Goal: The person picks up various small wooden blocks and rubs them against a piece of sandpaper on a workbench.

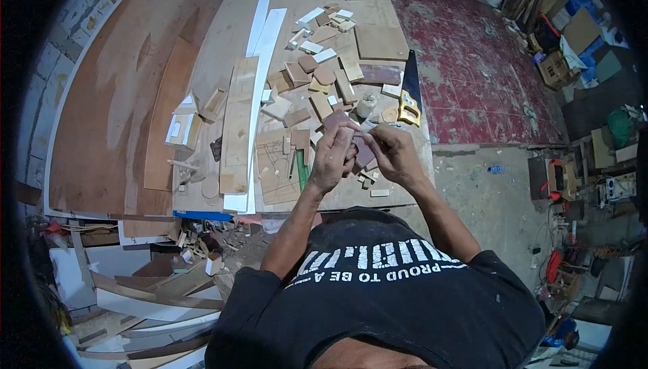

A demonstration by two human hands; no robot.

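Note:
Over the near edge of the workbench, my two hands meet. My left hand has its fingers curled closed around a small piece of wood, most of it hidden by the fingers. Opposite it, my right hand is closed in a pinch at the same spot; what lies between its fingertips is too small to make out. A reddish-brown flat piece shows just beyond my left fingertips, and another reddish-brown piece lies below and between the hands. Small wood offcuts lie close to my wrists.
Many wood blocks are heaped beyond my hands. A handsaw with a yellow handle lies at the bench's right edge, near a whitish container. Long boards and a small wooden house-like model are on the left.

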